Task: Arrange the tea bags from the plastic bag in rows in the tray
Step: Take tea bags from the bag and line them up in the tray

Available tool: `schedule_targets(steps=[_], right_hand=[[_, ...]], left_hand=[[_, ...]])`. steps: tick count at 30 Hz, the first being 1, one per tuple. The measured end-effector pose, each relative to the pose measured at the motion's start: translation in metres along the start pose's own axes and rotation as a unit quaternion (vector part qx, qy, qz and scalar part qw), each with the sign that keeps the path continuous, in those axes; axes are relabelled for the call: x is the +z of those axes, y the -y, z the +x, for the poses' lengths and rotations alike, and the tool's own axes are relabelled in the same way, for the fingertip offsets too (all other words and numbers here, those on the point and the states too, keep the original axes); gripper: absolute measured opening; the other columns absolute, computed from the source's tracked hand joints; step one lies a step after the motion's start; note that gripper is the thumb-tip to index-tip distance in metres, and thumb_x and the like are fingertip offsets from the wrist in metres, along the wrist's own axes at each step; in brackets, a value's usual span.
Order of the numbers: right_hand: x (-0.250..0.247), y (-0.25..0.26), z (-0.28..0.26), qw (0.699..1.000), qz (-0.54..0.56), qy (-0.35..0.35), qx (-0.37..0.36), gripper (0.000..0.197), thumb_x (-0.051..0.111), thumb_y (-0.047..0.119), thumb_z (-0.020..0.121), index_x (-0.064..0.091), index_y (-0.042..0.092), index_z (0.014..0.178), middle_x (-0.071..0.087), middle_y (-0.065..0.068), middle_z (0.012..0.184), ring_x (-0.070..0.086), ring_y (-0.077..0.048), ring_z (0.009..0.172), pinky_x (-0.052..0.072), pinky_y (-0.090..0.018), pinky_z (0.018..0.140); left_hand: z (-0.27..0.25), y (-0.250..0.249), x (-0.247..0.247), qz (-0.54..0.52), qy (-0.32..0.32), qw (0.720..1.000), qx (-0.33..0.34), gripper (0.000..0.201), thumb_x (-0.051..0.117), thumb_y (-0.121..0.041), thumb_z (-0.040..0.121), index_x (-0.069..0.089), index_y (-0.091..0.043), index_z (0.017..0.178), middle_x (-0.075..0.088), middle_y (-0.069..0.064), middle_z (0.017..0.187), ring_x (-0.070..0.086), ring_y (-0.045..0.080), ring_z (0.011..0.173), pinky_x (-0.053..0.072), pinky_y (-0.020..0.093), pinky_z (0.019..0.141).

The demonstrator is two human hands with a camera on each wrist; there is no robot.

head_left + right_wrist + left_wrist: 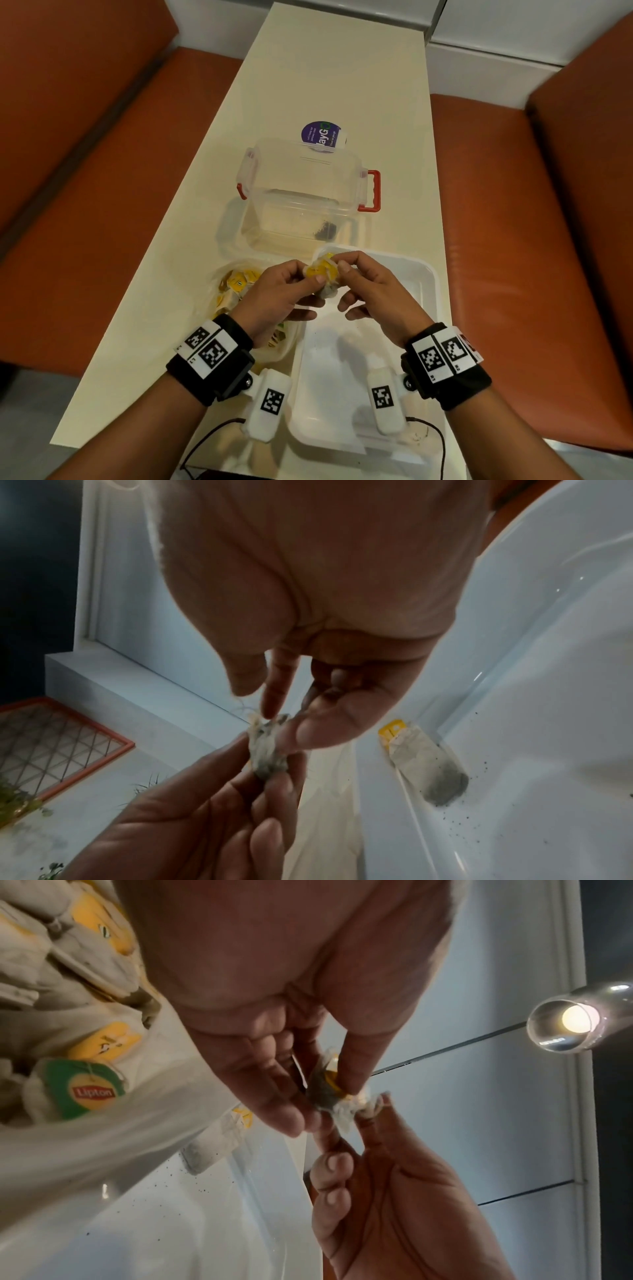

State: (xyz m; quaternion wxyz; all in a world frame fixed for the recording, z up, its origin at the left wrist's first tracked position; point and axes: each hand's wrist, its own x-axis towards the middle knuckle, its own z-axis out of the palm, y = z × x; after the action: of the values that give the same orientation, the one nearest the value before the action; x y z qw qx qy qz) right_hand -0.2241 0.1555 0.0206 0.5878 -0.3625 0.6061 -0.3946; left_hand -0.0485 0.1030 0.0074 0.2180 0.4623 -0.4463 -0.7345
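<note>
Both hands meet above the far left corner of the white tray. My left hand and right hand each pinch a small clump of tea bags with yellow tags, held in the air between them. In the left wrist view my thumb and fingers grip a tea bag, and the right hand's fingertips touch its paper end. The right wrist view shows the same tea bag pinched from both sides. One tea bag lies flat in the tray. The plastic bag of tea bags lies left of the tray.
A clear lidded box with red clips stands just beyond the tray and bag, a purple-labelled item behind it. The narrow cream table runs away from me between orange bench seats. Loose tea dust speckles the tray floor.
</note>
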Motion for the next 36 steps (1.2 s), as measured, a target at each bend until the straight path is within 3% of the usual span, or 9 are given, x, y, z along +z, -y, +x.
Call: schedule_targets(steps=[5, 8, 13, 16, 19, 23, 27, 30, 36], right_hand=[[-0.003, -0.006, 0.003, 0.997, -0.024, -0.063, -0.032, 0.014, 0.065, 0.028, 0.096, 0.072, 0.016, 0.094, 0.067, 0.004, 0.086, 0.056, -0.009, 0.067, 0.047, -0.026, 0.061], [-0.006, -0.004, 0.006, 0.994, -0.004, -0.106, -0.038, 0.015, 0.064, 0.025, 0.096, 0.073, 0.013, 0.091, 0.068, 0.004, 0.081, 0.054, -0.009, 0.067, 0.046, -0.026, 0.061], [-0.015, 0.002, 0.007, 0.992, -0.007, -0.114, -0.054, 0.016, 0.064, 0.02, 0.096, 0.074, 0.008, 0.094, 0.069, -0.001, 0.078, 0.055, -0.008, 0.063, 0.046, -0.024, 0.06], [-0.018, 0.004, 0.007, 0.995, -0.029, -0.079, -0.048, 0.013, 0.068, 0.016, 0.093, 0.076, 0.005, 0.093, 0.067, -0.004, 0.073, 0.052, -0.01, 0.058, 0.043, -0.022, 0.056], [-0.018, 0.005, 0.007, 0.995, -0.068, -0.054, -0.046, 0.015, 0.07, 0.016, 0.092, 0.076, 0.003, 0.096, 0.068, -0.005, 0.073, 0.051, -0.01, 0.057, 0.042, -0.022, 0.056], [-0.018, 0.004, 0.008, 0.994, -0.084, -0.051, -0.044, 0.015, 0.069, 0.018, 0.093, 0.076, 0.005, 0.096, 0.069, -0.006, 0.075, 0.053, -0.011, 0.06, 0.043, -0.024, 0.059], [-0.019, -0.001, 0.007, 0.997, -0.064, -0.048, -0.019, 0.017, 0.072, 0.021, 0.091, 0.076, 0.007, 0.098, 0.069, -0.001, 0.075, 0.054, -0.011, 0.063, 0.043, -0.027, 0.062], [-0.021, -0.007, 0.005, 0.997, -0.071, -0.025, 0.005, 0.011, 0.074, 0.021, 0.089, 0.074, 0.013, 0.096, 0.07, 0.003, 0.081, 0.059, -0.01, 0.072, 0.047, -0.026, 0.067], [-0.025, -0.016, 0.016, 0.996, -0.041, -0.074, 0.015, 0.004, 0.068, 0.018, 0.094, 0.069, 0.015, 0.093, 0.072, -0.003, 0.085, 0.067, -0.014, 0.08, 0.051, -0.031, 0.073]], left_hand=[[-0.001, 0.002, 0.0, 0.005, 0.019, 1.0, -0.007, 0.018, 0.064, -0.023, 0.096, 0.071, -0.011, 0.108, 0.072, 0.001, 0.09, 0.068, 0.012, 0.076, 0.057, 0.026, 0.066], [-0.001, 0.005, 0.0, 0.007, 0.028, 0.999, -0.015, 0.02, 0.06, -0.023, 0.099, 0.071, -0.014, 0.114, 0.072, -0.001, 0.088, 0.068, 0.011, 0.076, 0.057, 0.026, 0.066], [0.003, 0.003, -0.004, -0.028, -0.025, 0.999, -0.03, 0.017, 0.053, -0.013, 0.1, 0.07, -0.012, 0.103, 0.068, 0.003, 0.085, 0.068, 0.015, 0.078, 0.055, 0.026, 0.06], [0.006, -0.002, -0.009, 0.002, -0.039, 0.999, -0.007, 0.014, 0.058, -0.006, 0.089, 0.066, -0.017, 0.093, 0.062, 0.001, 0.082, 0.058, 0.014, 0.073, 0.048, 0.027, 0.06], [0.006, -0.006, -0.012, 0.02, 0.007, 1.0, 0.021, 0.028, 0.064, -0.017, 0.073, 0.066, -0.022, 0.101, 0.051, -0.005, 0.073, 0.049, 0.008, 0.065, 0.045, 0.026, 0.06], [0.009, -0.001, -0.008, 0.119, 0.073, 0.989, 0.044, 0.029, 0.079, -0.031, 0.08, 0.07, -0.026, 0.107, 0.045, -0.011, 0.063, 0.043, 0.006, 0.06, 0.04, 0.023, 0.055], [0.013, 0.008, -0.004, 0.183, 0.025, 0.981, 0.058, 0.018, 0.076, -0.032, 0.087, 0.071, -0.015, 0.088, 0.045, -0.013, 0.056, 0.039, 0.008, 0.053, 0.037, 0.026, 0.052], [0.013, 0.011, -0.005, 0.177, -0.001, 0.983, 0.049, 0.019, 0.077, -0.034, 0.086, 0.073, -0.015, 0.09, 0.045, -0.014, 0.051, 0.037, 0.007, 0.047, 0.034, 0.024, 0.049], [0.008, 0.011, -0.01, 0.165, -0.024, 0.985, 0.048, 0.017, 0.076, -0.032, 0.087, 0.075, -0.024, 0.103, 0.047, -0.014, 0.05, 0.036, 0.006, 0.045, 0.031, 0.021, 0.045]])
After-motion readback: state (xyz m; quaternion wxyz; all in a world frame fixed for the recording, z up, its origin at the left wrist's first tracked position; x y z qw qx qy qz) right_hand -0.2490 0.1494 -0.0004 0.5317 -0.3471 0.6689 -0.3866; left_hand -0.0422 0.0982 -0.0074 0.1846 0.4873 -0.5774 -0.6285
